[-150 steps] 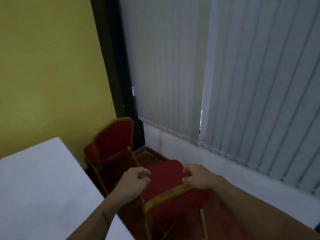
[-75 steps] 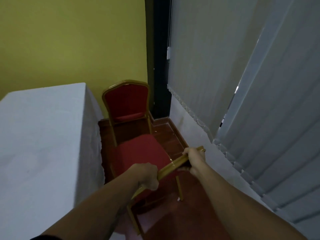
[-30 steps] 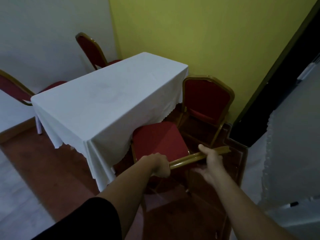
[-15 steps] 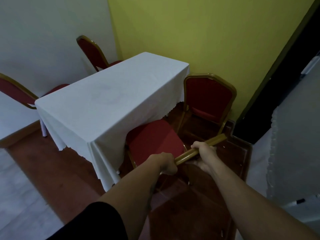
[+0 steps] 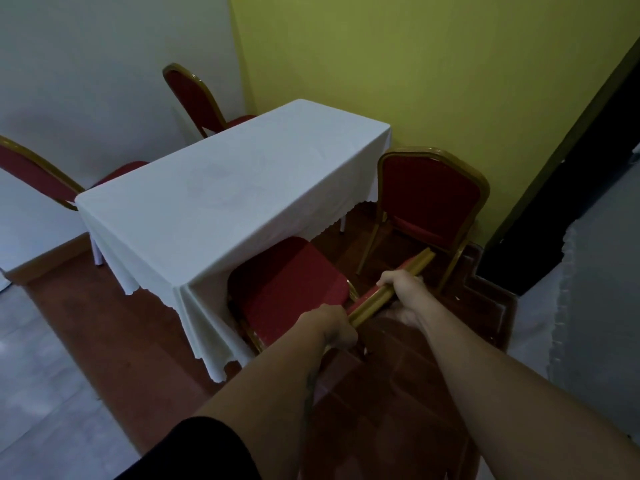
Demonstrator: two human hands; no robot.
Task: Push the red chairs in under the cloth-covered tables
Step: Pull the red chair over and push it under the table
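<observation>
A white wall (image 5: pixel 86 64) meets a yellow wall (image 5: pixel 415 64) above a brown floor (image 5: pixel 398 410). The white-clothed worktop (image 5: pixel 225 188) has red chairs around it. The near chair (image 5: pixel 291 285), red-padded and gold-framed, has its seat partly under the cloth edge. Left hand (image 5: pixel 332 325) and right hand (image 5: pixel 405 289) have fingers wrapped tight around its top rail.

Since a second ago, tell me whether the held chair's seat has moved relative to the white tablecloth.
Yes. The held chair's seat has slid toward the table; its front edge now sits under the hanging tablecloth, with both hands gripping the backrest.
</observation>
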